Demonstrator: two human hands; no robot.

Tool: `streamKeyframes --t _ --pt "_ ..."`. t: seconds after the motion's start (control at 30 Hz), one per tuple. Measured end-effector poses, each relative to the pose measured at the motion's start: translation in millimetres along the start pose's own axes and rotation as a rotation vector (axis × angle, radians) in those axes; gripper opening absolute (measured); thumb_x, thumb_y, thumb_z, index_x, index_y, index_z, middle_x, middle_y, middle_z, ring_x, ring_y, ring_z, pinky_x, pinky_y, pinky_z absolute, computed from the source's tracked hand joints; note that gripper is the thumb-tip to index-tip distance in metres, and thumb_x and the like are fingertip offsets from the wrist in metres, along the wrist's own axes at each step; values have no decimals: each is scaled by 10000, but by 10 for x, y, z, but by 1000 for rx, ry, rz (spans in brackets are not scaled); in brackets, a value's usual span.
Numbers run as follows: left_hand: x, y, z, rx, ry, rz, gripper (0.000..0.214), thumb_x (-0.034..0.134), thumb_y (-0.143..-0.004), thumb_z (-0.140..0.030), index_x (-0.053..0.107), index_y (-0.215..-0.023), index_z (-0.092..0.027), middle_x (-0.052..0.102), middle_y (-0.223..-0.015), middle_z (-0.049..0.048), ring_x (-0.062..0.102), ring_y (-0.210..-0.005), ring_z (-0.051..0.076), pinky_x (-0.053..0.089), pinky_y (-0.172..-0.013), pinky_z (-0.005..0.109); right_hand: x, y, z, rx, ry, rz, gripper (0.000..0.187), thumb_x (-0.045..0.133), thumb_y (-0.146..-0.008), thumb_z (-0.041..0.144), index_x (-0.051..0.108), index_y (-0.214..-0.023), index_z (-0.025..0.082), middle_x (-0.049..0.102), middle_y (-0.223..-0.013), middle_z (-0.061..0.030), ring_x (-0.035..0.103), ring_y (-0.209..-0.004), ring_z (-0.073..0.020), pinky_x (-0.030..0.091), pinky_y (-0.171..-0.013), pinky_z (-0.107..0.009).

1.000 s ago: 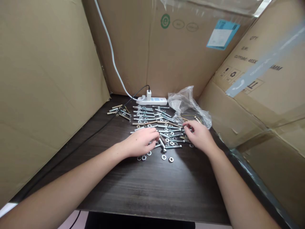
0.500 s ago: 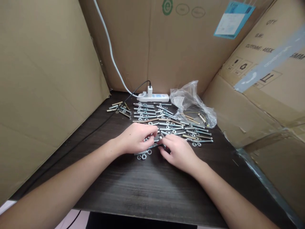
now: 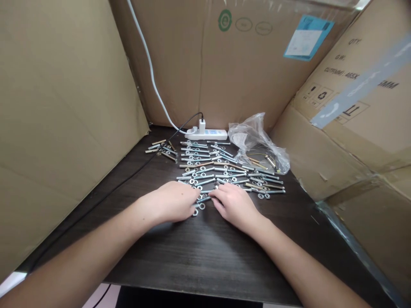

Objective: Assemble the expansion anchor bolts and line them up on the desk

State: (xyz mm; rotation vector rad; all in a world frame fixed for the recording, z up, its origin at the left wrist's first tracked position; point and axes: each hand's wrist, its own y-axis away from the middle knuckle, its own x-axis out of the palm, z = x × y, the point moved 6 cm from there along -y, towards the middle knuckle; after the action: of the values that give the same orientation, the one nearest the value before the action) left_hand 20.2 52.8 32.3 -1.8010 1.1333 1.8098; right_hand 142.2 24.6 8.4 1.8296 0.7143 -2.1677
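Observation:
Rows of metal bolts [image 3: 227, 175] lie on the dark table, with nuts and washers set among them. My left hand [image 3: 175, 201] rests at the near left end of the rows, its fingers curled down and closed; what they hold is hidden behind the hand. Beside its fingertips lie a hex nut [image 3: 195, 212] and a washer [image 3: 202, 206]. At the near right side, my right hand [image 3: 236, 204] has its thumb and fingers bent together at the end of a silvery bolt [image 3: 203, 199]. Its palm side cannot be seen.
A smaller group of bolts [image 3: 160, 149] lies at the left. Behind the rows are a white power strip [image 3: 208, 134] with a plugged-in charger and a clear plastic bag [image 3: 257, 141]. A black cable [image 3: 128, 175] crosses the table's left side. Cardboard walls [image 3: 173, 64] surround the table.
My left hand has moved left and toward me, uncovering several bolts and nuts. My right hand has hardly moved. The camera view has tilted up slightly.

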Motion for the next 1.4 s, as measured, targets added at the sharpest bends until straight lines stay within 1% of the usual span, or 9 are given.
streamKeyframes --t 0.17,0.3,0.5,0.63,0.73,0.83,0.97,1.17,1.4 --pt "-5 -29 16 13 7 38 119 507 -792 -239 602 -743 -186 665 -734 57 596 -627 207 377 -537 276 10 -19 12 -2 9 -11 149 529 -870 182 666 -928 181 670 -844 -43 601 -823 -202 447 -763 -321" --pt "-8 -49 -35 51 27 33 83 555 -739 -246 593 -694 -187 639 -673 41 572 -582 201 342 -498 269 -41 -8 -4 -12 -9 -80 129 532 -843 158 641 -905 188 666 -843 -40 597 -824 -197 435 -761 -316" --pt "-42 -98 -64 85 47 -60 85 540 -718 -274 559 -685 -197 608 -620 15 520 -527 169 289 -479 265 -203 37 -156 33 -45 -186 117 528 -812 144 611 -875 196 630 -820 -31 572 -785 -188 429 -731 -304" --pt "-75 -168 -13 95 91 -141 100 549 -721 -288 526 -681 -198 597 -627 -3 510 -547 148 276 -497 258 -331 72 -282 95 -96 -283 127 529 -804 152 609 -889 204 584 -863 -47 562 -843 -199 449 -735 -302" --pt "-81 -219 14 92 141 -185 85 561 -718 -270 516 -704 -200 592 -643 -14 519 -568 141 274 -501 253 -386 90 -333 111 -135 -342 144 537 -791 148 609 -899 210 560 -919 -60 557 -896 -207 464 -769 -315" --pt "-84 -242 2 91 158 -235 74 557 -728 -258 508 -729 -202 564 -621 -22 505 -549 134 256 -489 252 -378 90 -352 111 -175 -335 154 531 -792 137 603 -902 217 568 -929 -55 567 -899 -204 472 -777 -319" --pt "-78 -238 -38 90 118 -287 57 518 -755 -259 506 -737 -206 537 -584 -22 474 -515 133 227 -488 261 -355 90 -368 113 -221 -316 150 530 -795 132 598 -892 224 571 -911 -45 575 -877 -198 476 -773 -315" --pt "-64 -245 -25 71 112 -290 83 498 -769 -280 493 -729 -207 549 -601 -15 463 -521 138 222 -499 262 -391 108 -400 130 -233 -358 156 540 -795 131 614 -902 217 558 -929 -50 569 -865 -193 477 -787 -319" --pt "-23 -250 -27 101 137 -298 98 502 -779 -298 483 -742 -210 548 -611 -23 460 -531 138 246 -511 252 -391 108 -311 83 -217 -373 147 539 -807 144 618 -908 215 546 -949 -59 574 -879 -193 489 -799 -324"
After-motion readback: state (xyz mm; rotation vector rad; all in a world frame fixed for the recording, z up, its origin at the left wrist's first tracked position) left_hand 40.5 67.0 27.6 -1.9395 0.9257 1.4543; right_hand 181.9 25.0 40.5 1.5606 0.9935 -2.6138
